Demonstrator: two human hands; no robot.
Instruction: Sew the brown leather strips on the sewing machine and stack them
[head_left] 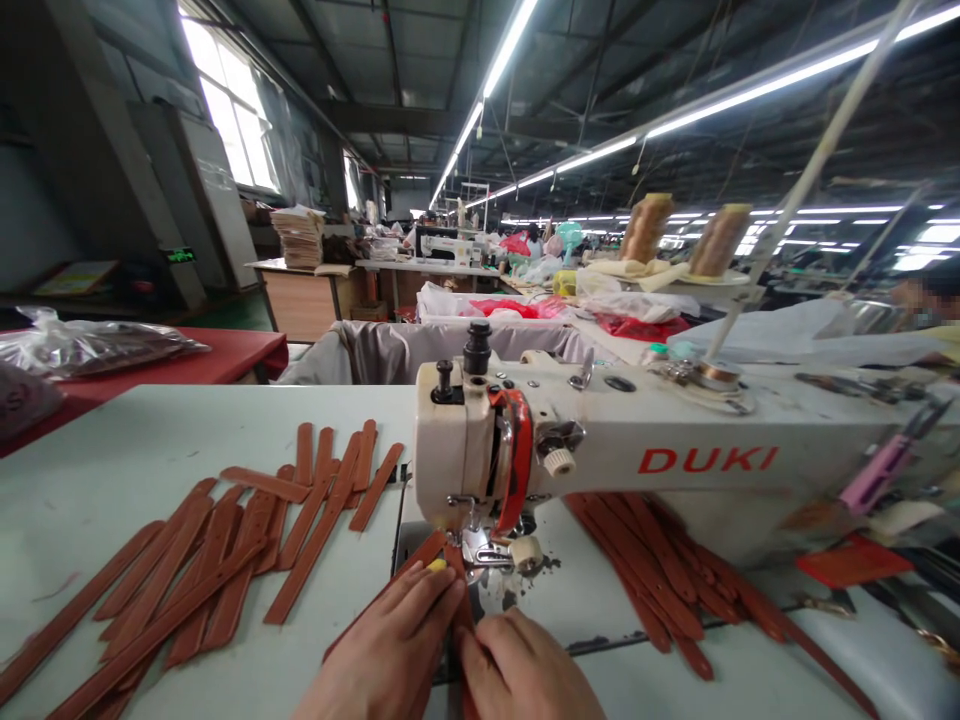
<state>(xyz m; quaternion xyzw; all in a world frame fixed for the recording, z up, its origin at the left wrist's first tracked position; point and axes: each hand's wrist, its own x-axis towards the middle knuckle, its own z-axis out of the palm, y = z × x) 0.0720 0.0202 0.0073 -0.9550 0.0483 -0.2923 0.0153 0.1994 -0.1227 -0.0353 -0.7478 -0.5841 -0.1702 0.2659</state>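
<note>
Left hand (405,625) outstretched over brown strap (463,604); right hand (521,660) pinching nearer stretch. Likely light, firm yet bendy; best held by edges.

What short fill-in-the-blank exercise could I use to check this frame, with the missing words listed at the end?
1. The nearest sewing machine carries the printed word ____.
2. Behind it stand ____ tall brown thread cones.
3. Compared with the right hand, the ____ hand has its fingertips nearer the presser foot.
4. The clear plastic bag lies on a side table whose top is coloured ____.

Missing words: DUKI; two; left; red.
</note>
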